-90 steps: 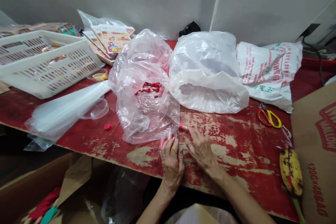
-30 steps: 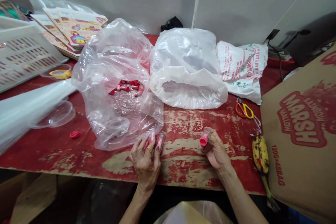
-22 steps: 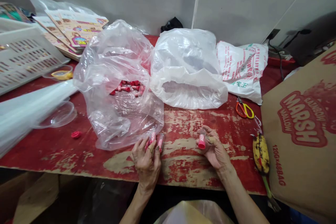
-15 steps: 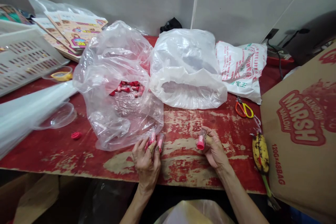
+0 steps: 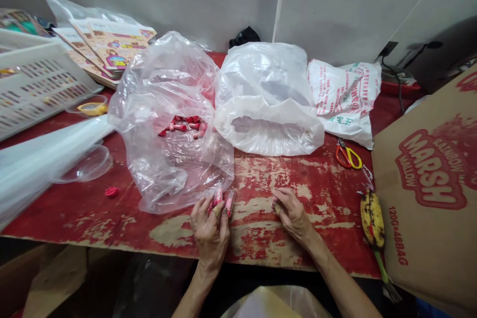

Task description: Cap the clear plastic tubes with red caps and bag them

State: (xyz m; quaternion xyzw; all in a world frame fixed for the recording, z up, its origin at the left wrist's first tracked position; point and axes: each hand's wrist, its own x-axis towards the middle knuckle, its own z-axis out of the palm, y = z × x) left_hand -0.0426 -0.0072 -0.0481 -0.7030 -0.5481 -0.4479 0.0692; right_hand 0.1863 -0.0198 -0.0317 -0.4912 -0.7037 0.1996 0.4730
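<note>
My left hand (image 5: 211, 231) rests on the table with its fingers closed round small clear tubes (image 5: 230, 202) with pink contents. They stand side by side at the fingertips, against the edge of a clear plastic bag (image 5: 156, 179). Inside that bag lie several red and pink pieces (image 5: 182, 126). Over the bare table to the right, my right hand (image 5: 292, 213) has its fingers curled and pinched together. Whatever sits between them is hidden; only a small pale spot shows at the tips.
A white bag (image 5: 268, 139) gapes open behind my hands, beside a printed white sack (image 5: 343, 94). Scissors (image 5: 348, 156), a banana (image 5: 372, 218) and a large carton (image 5: 428, 233) are on the right. At left are a white basket (image 5: 40, 77), clear lids (image 5: 84, 164) and a red piece (image 5: 111, 192).
My right hand has turned and its fingers have curled inward. The pink-capped tube seen in it before is out of sight. My left hand stays on its tubes.
</note>
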